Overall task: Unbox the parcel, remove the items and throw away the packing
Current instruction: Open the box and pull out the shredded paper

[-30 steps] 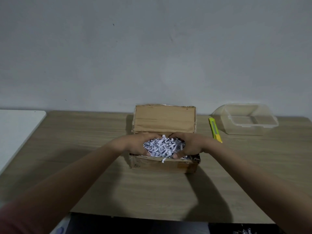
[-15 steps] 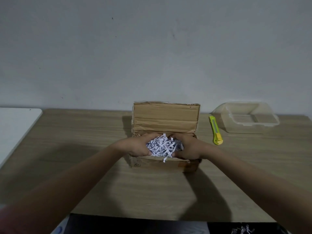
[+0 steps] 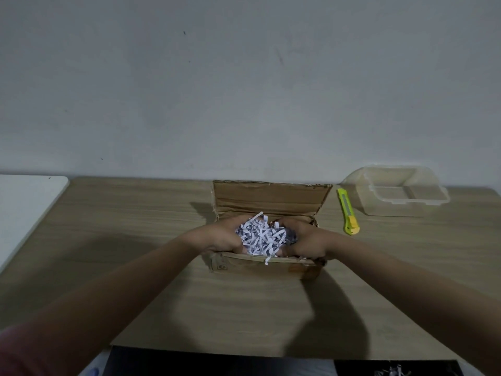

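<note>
Since the earlier frame the cupped left hand [image 3: 221, 237] and right hand [image 3: 303, 240] have gathered the white shredded paper [image 3: 261, 237] higher, squeezing it between them above the open brown cardboard box [image 3: 271, 198].

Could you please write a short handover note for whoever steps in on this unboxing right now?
Left hand and right hand: both cupped around one clump of shredded paper, inside the open cardboard box.
Box sits mid-table, flap up at the back. Yellow utility knife lies to its right, beside an empty clear plastic container.
Done: box opened.
Left: lift the shreds out and bin them, then take out the items; none are visible yet under the paper.
</note>
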`<action>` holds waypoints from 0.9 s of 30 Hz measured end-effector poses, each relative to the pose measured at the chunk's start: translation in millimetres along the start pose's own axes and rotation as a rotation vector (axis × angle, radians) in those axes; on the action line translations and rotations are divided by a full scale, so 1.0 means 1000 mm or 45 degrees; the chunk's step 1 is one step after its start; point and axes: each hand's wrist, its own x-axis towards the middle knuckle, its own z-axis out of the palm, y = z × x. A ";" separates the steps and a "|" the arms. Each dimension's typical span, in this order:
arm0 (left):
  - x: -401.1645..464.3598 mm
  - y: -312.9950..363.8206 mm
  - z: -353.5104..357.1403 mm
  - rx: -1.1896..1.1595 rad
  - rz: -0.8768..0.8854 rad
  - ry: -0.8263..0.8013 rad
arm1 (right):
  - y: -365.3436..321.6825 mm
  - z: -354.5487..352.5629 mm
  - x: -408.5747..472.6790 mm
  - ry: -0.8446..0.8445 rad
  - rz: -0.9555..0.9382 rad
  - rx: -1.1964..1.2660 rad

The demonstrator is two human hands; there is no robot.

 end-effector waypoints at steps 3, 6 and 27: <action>0.000 0.001 0.001 0.003 -0.026 -0.004 | 0.004 0.002 0.002 -0.012 0.016 0.064; 0.002 0.003 -0.004 0.111 -0.031 -0.028 | 0.004 -0.003 0.003 -0.017 -0.012 0.022; -0.008 0.012 -0.005 0.463 -0.087 -0.115 | -0.012 -0.005 -0.011 -0.078 -0.088 -0.330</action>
